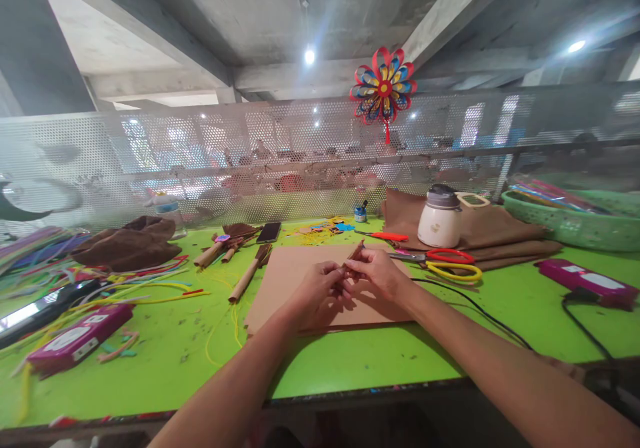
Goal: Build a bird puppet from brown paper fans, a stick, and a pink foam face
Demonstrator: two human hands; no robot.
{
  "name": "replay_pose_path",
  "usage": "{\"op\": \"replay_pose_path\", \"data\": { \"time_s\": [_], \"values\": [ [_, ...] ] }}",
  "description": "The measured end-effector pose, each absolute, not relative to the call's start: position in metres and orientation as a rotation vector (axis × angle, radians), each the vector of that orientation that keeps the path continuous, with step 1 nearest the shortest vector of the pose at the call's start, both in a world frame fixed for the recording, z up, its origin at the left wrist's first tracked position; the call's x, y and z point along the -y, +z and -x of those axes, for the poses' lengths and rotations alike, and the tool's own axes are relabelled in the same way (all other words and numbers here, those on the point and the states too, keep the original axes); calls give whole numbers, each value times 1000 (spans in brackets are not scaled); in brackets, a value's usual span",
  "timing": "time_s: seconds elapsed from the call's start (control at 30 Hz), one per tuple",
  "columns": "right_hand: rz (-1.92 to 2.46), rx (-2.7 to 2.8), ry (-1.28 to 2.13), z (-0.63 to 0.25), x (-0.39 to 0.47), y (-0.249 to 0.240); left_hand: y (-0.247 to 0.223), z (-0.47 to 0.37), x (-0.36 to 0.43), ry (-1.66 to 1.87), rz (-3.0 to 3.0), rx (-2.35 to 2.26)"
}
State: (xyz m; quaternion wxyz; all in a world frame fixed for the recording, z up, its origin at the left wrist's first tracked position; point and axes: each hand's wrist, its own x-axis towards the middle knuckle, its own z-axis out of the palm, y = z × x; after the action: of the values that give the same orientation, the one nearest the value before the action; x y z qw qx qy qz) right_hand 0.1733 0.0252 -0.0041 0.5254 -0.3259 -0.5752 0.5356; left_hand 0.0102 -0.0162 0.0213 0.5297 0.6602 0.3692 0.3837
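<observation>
Over a tan cardboard sheet (287,288), my left hand (323,288) and my right hand (377,271) meet at a small brown piece (356,251) that looks like rolled fabric or paper. Both sets of fingers are pinched on it, and much of it is hidden by them. Left of the sheet lies a brown rolled tube (245,281) with a ragged end. More such brown rolls (207,255) lie behind it. Scissors with red and yellow handles (453,265) rest just right of the sheet.
Folded brown fabric (485,235) carries a white jug (440,218). A green basket (575,225) and purple power strips (587,281) stand right; another purple strip (83,338) and colourful strands (165,288) lie left. A phone (269,233), small blue bottle (360,212) and perforated screen (280,188) are behind.
</observation>
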Motion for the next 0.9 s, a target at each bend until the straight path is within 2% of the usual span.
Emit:
{"op": "replay_pose_path", "data": {
  "time_s": [0.6,0.9],
  "values": [
    [890,1544,1044,-171,-27,-6,13,-11,14,939,-1498,-866],
    [920,1752,636,-161,-22,-13,-2,-10,2,1035,-1387,-959]
  ]
}}
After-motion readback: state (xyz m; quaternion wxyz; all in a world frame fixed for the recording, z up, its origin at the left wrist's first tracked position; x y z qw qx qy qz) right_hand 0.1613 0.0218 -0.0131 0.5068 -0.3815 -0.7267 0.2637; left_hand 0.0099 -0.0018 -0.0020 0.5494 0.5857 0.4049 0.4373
